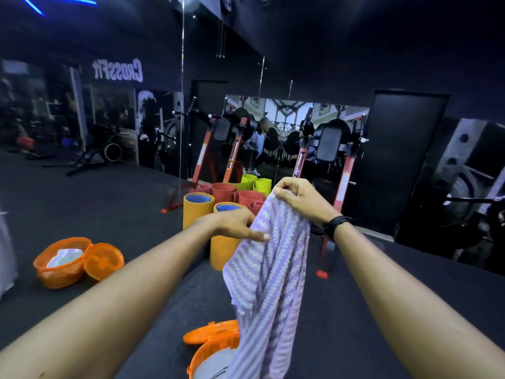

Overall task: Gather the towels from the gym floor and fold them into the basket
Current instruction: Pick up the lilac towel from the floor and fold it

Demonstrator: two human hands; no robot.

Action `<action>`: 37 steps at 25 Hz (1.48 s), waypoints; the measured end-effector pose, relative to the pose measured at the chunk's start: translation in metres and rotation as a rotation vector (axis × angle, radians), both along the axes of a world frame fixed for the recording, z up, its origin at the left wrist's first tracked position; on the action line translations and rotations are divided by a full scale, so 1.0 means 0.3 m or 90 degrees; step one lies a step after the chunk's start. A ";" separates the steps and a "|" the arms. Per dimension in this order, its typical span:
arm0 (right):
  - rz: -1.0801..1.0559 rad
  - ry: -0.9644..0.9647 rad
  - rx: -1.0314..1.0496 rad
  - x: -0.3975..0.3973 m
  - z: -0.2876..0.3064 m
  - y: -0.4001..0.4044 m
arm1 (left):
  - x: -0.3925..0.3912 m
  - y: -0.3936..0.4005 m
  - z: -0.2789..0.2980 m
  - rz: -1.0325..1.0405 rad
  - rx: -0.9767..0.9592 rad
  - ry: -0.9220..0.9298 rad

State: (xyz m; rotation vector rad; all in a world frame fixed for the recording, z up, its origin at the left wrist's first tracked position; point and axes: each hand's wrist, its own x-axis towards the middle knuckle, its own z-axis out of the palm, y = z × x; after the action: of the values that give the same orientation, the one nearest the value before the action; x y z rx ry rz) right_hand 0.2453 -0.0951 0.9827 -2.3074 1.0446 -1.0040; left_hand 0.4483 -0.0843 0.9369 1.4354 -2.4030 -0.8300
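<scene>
A purple-and-white striped towel (269,283) hangs in front of me. My right hand (296,196) grips its top corner up high. My left hand (236,224) pinches the towel's left edge a little lower. The towel's lower end drapes down over an orange basket (210,354) at the bottom middle, whose lid lies open beside it and which holds something white. A second orange basket (58,265) with its lid open stands on the floor at the left, with white cloth inside.
Rolled yellow, red and green mats (198,209) stand upright just behind the towel. Red-framed gym machines (347,173) and a mirror wall lie beyond. A raised black surface (382,296) spreads to the right. Dark floor lies at the left.
</scene>
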 end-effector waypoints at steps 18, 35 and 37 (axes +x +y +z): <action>-0.184 0.295 0.145 -0.224 -0.370 -0.826 | 0.062 -0.564 0.153 0.651 -0.101 0.736; -0.024 0.190 -0.027 0.021 -0.183 -1.018 | 0.086 -0.814 0.078 0.207 -0.040 0.192; -0.060 0.259 0.034 -0.011 -0.225 -1.052 | 0.097 -0.819 0.093 0.263 -0.038 0.258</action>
State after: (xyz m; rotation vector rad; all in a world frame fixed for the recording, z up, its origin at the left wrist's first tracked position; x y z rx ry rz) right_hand 0.2419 -0.4106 0.9151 -2.4958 1.3256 -0.5374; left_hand 0.4776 -0.3301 0.9649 1.4944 -1.7433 -0.8364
